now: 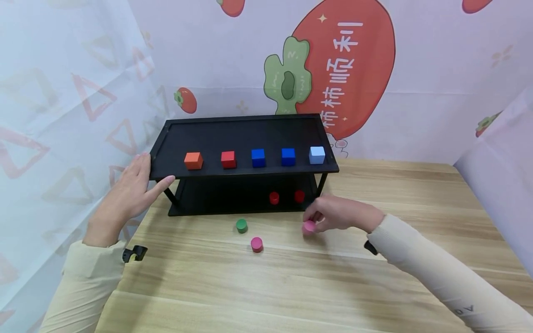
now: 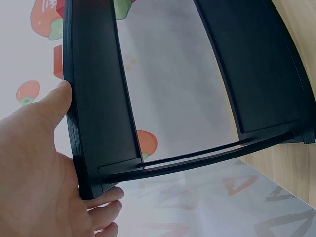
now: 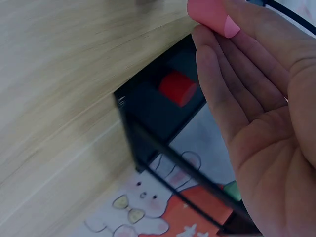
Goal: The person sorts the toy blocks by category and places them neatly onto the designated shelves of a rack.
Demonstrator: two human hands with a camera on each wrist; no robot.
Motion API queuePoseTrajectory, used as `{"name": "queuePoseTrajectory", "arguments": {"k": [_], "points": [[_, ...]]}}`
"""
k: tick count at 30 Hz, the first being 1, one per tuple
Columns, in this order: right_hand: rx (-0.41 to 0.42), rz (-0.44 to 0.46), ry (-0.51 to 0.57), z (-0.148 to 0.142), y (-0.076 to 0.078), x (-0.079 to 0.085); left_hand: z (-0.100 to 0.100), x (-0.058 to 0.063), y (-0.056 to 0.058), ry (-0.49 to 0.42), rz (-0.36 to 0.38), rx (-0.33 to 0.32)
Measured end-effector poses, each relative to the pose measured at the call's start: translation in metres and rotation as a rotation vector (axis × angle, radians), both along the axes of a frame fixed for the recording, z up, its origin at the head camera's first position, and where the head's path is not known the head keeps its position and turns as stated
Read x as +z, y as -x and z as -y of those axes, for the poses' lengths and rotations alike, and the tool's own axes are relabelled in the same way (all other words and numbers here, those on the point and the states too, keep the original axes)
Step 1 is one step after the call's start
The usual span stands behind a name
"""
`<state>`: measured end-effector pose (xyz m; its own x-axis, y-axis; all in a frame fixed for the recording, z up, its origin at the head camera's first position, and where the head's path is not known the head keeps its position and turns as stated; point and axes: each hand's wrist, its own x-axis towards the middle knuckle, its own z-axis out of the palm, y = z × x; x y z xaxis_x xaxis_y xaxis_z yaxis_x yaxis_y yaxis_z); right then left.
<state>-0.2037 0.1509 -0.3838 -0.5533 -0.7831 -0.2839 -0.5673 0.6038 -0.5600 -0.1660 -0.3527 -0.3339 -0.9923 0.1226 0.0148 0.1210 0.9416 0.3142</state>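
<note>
A black two-tier shelf (image 1: pixel 245 134) stands on the table. My left hand (image 1: pixel 132 187) holds its upper left front corner; in the left wrist view, the thumb lies along the edge and the fingertips (image 2: pixel 106 212) show past the corner. My right hand (image 1: pixel 333 213) pinches a pink cylinder (image 1: pixel 309 227) in front of the shelf's right end, just over or on the table; I cannot tell which. Another pink cylinder (image 1: pixel 257 244) and a green cylinder (image 1: pixel 241 225) stand on the table to the left. On the lower tier are two red cylinders (image 1: pixel 274 198).
Along the upper tier's front sit an orange cube (image 1: pixel 193 161), a red cube (image 1: pixel 228 159), two blue cubes (image 1: pixel 258 158) and a light blue cube (image 1: pixel 317 155). A shelf post (image 1: pixel 321 184) rises near my right hand. Printed cloth (image 1: pixel 233 60) hangs behind and at both sides.
</note>
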Motion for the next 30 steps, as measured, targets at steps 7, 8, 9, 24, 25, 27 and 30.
{"name": "queuePoseTrajectory", "arguments": {"k": [7, 8, 9, 24, 25, 27, 30], "points": [[0.035, -0.019, 0.055, 0.043, 0.014, 0.003, 0.001, -0.002, -0.001, -0.004, -0.001, 0.006], [0.039, -0.02, 0.062, 0.049, 0.016, 0.003, 0.002, -0.002, -0.001, -0.006, -0.002, 0.005], [0.048, -0.028, 0.07, 0.055, 0.019, 0.002, 0.002, -0.002, -0.001, -0.007, -0.005, 0.005], [0.002, -0.069, 0.02, 0.118, 0.054, -0.002, 0.001, 0.0, -0.001, -0.013, -0.017, 0.001], [-0.008, -0.06, 0.025, 0.121, 0.056, -0.003, 0.001, 0.0, -0.001, -0.015, -0.016, 0.002], [-0.039, -0.038, 0.03, 0.126, 0.061, -0.006, 0.002, 0.0, -0.001, -0.011, -0.011, 0.003], [-0.087, -0.002, 0.021, 0.132, 0.066, -0.011, 0.001, 0.0, 0.0, -0.007, 0.007, 0.006]]}}
